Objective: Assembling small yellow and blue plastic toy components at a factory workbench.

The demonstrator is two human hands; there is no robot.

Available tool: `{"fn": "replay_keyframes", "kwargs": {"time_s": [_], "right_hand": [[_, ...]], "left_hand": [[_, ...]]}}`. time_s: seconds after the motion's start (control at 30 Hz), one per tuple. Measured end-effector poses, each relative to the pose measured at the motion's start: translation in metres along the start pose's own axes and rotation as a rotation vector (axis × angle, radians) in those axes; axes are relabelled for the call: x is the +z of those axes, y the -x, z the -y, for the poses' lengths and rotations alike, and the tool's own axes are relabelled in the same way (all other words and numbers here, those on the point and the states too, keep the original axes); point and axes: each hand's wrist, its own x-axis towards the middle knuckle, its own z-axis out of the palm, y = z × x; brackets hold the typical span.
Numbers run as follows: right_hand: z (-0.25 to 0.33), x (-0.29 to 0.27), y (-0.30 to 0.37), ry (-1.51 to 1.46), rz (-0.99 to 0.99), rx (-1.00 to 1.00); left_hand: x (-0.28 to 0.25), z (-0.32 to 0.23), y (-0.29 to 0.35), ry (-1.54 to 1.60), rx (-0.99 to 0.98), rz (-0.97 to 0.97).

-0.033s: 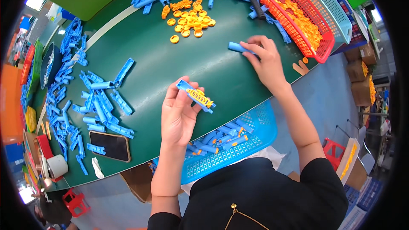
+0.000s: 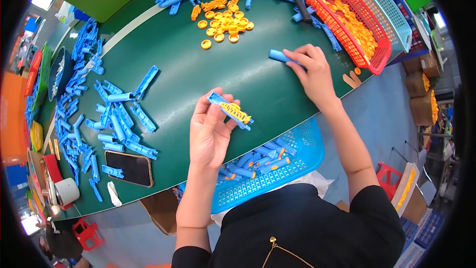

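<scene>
Here, left hand (image 2: 212, 136) pinching blue shell (image 2: 216, 99) with yellow insert (image 2: 235, 112) between thumb and fingers, over green table (image 2: 267, 99) near front edge. Right hand (image 2: 316, 72), farther out, thumb and fingertips narrowed on blue tube (image 2: 278, 56); contact with tabletop unclear. Yellow caps (image 2: 233, 38) heaped beyond hands. Loose blue pieces (image 2: 118, 128) left of left hand, one overlapping phone (image 2: 135, 167).

Blue pieces (image 2: 278, 55) (one yellow-filled) in hands (image 2: 316, 73)
</scene>
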Motion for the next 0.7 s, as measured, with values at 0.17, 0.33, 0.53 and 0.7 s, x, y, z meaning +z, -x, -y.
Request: {"fn": "replay_keyframes", "kwargs": {"time_s": [0.17,0.33,0.53,0.7], "right_hand": [[0.074,-0.015,0.008,-0.891,0.193,0.260],[0.108,-0.002,0.016,-0.906,0.218,0.160],[0.112,0.003,0.017,-0.949,0.224,0.174],[0.110,0.006,0.017,-0.947,0.228,0.152]], "left_hand": [[0.000,0.002,0.003,-0.119,0.103,-0.065],[0.005,0.003,0.005,-0.177,0.187,-0.083],[0.002,0.002,0.007,-0.249,0.194,-0.068],[-0.001,0.001,0.007,-0.291,0.192,-0.058]]}}
